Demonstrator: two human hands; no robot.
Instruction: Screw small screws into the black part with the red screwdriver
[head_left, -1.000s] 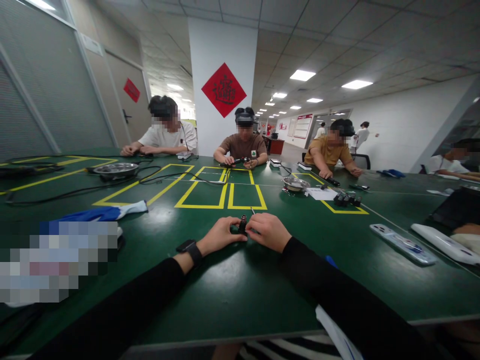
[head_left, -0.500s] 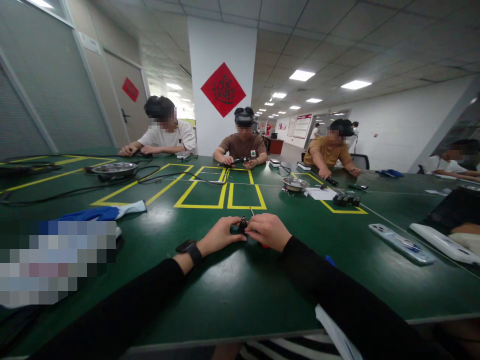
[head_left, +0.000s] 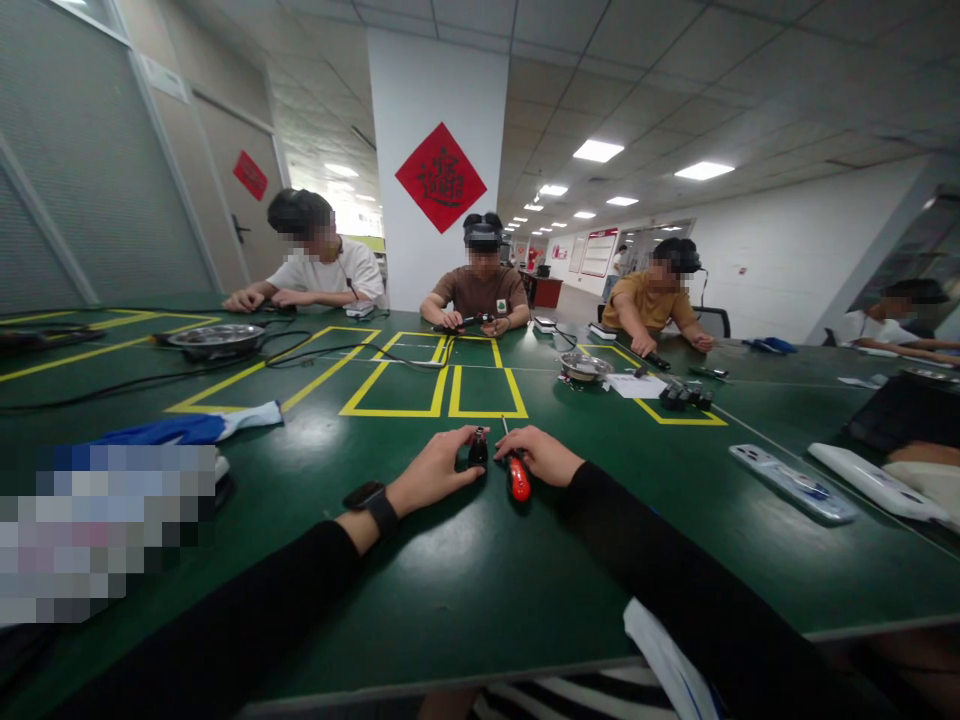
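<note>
Near the middle of the green table, my left hand [head_left: 442, 465] is closed round a small black part [head_left: 478, 448] with a metallic top, gripped upright between thumb and fingers. Just to its right, my right hand [head_left: 546, 455] has its fingers curled over a screwdriver [head_left: 519, 480]. The red and black handle lies toward me on the table side, and the thin metal shaft points away past my fingertips. My fingers hide the middle of the screwdriver. A small gap separates the two hands, and the shaft does not touch the black part.
Yellow tape [head_left: 487, 413] marks boxes beyond my hands. A blue and white glove [head_left: 187, 428] lies left. At right are a phone [head_left: 791, 484], a metal bowl [head_left: 585, 367], paper [head_left: 636, 385] and several black parts [head_left: 686, 396]. Cables [head_left: 315, 350] cross the far left; several people sit around.
My right hand has drawn away from the black part, and the red screwdriver handle now shows beneath it. My left hand keeps its hold. The view has shifted slightly.
</note>
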